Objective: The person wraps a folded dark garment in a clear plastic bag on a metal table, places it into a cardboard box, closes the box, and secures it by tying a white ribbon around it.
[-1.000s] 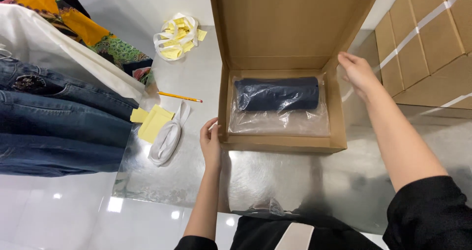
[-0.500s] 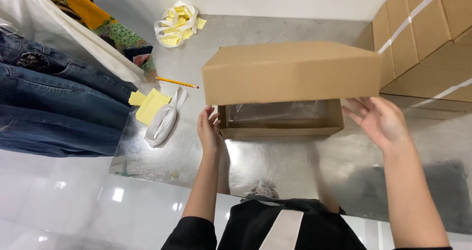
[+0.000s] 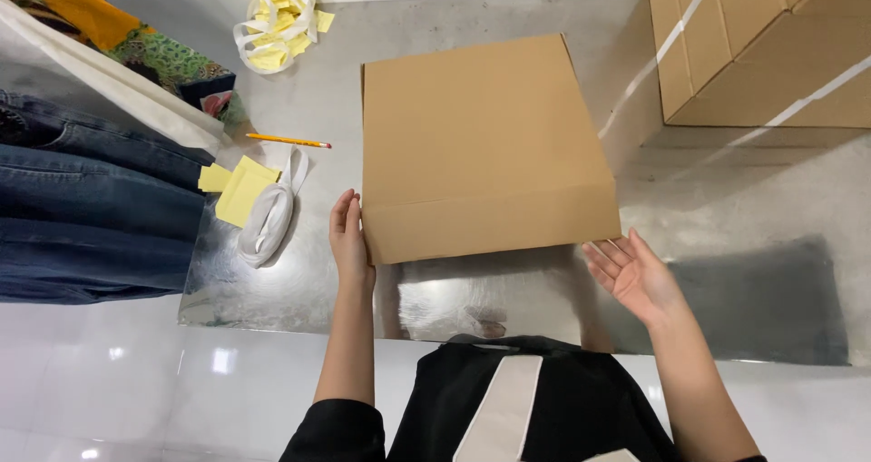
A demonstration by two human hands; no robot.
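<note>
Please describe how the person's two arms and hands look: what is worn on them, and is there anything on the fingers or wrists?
Both forearms are bare. Black sleeves cover only the upper arms, ending near the elbows. The left hand and the right hand are bare, with no gloves. No ring, watch or bracelet is visible on either.

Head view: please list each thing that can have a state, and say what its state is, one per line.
flat cardboard box: lid closed
left hand: open, flat against the box's left front corner
right hand: open, palm up, apart from the box
pencil: lying flat
jeans: folded, stacked
large cartons: taped shut
</note>
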